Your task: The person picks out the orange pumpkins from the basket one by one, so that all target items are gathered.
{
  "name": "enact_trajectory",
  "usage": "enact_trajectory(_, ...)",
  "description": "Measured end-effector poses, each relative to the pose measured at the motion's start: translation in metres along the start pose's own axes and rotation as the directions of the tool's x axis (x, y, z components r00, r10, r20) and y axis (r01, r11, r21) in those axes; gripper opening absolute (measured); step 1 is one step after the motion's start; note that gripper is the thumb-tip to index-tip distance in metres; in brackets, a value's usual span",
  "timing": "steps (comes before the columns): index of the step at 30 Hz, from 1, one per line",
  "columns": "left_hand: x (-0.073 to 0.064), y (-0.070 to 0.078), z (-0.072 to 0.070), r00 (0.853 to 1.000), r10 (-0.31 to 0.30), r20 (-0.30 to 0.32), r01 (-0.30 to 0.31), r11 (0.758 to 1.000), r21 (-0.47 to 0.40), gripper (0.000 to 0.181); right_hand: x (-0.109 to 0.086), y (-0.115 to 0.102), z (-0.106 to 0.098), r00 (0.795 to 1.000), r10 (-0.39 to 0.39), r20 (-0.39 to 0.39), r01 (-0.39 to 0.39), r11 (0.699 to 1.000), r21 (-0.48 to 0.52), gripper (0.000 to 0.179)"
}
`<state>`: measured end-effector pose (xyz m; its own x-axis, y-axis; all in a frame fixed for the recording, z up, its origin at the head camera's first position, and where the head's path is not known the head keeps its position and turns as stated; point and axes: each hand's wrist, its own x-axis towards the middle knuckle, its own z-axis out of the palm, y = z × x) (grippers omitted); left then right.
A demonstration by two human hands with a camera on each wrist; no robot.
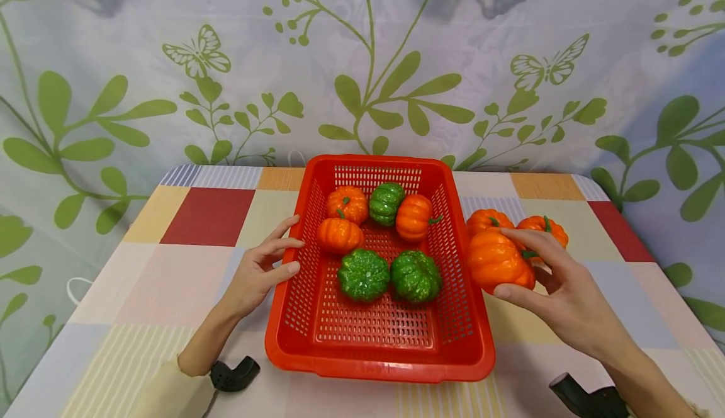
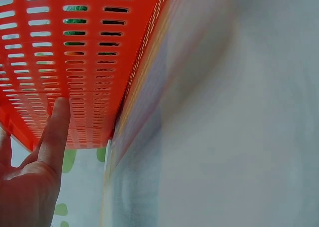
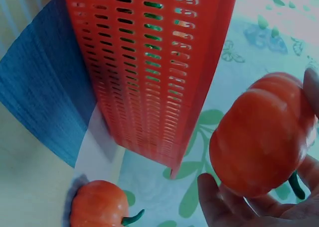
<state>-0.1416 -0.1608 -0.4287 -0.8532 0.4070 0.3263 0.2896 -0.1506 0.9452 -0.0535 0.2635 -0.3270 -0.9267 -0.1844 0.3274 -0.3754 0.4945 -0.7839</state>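
Observation:
A red plastic basket (image 1: 379,367) with slotted walls stands in the middle of the table. Inside lie three small orange pumpkins (image 1: 340,235) and three green ones (image 1: 364,274). My left hand (image 1: 257,276) rests at the basket's left side, fingers fairly straight; in the left wrist view a finger reaches the slotted wall. An orange pumpkin (image 1: 493,260) with a green stem is held between the thumb and fingers of my right hand (image 1: 572,305), just outside the basket's right rim. The right wrist view shows that pumpkin (image 3: 259,137) raised beside the basket wall.
Two more orange pumpkins (image 1: 487,218) (image 1: 548,224) sit on the table to the right of the basket, partly behind the held one. A patchwork-patterned cloth (image 1: 141,292) covers the table. Behind it hangs a leaf-printed curtain (image 1: 249,46).

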Motion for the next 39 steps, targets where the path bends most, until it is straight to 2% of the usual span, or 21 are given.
enact_trajectory(8, 0.001, 0.0, 0.0, 1.0, 0.005, 0.001, -0.005, 1.0, 0.0, 0.032, -0.005, 0.005, -0.001, 0.996, 0.084, -0.04, -0.085, 0.996, -0.027, 0.079)
enact_trajectory(17, 0.002, -0.001, 0.001, 1.0, 0.008, 0.004, -0.008, 1.0, 0.002, 0.031, -0.011, 0.012, -0.004, 0.996, 0.055, -0.075, -0.058, 0.998, -0.039, 0.08)
enact_trajectory(26, 0.001, 0.0, 0.0, 1.0, 0.006, -0.005, -0.006, 1.0, 0.006, 0.031, -0.017, 0.018, -0.01, 0.992, 0.088, -0.092, -0.095, 0.992, -0.079, 0.08)
enact_trajectory(33, 0.0, 0.001, 0.0, 1.0, 0.001, -0.006, -0.001, 1.0, 0.01, 0.031, -0.02, 0.028, -0.011, 0.99, 0.114, -0.082, -0.123, 0.987, -0.108, 0.077)
enact_trajectory(39, 0.0, 0.002, 0.001, 1.0, -0.005, -0.006, 0.005, 1.0, 0.007, 0.031, -0.023, 0.046, -0.012, 0.991, 0.12, -0.059, -0.127, 0.982, -0.14, 0.076)
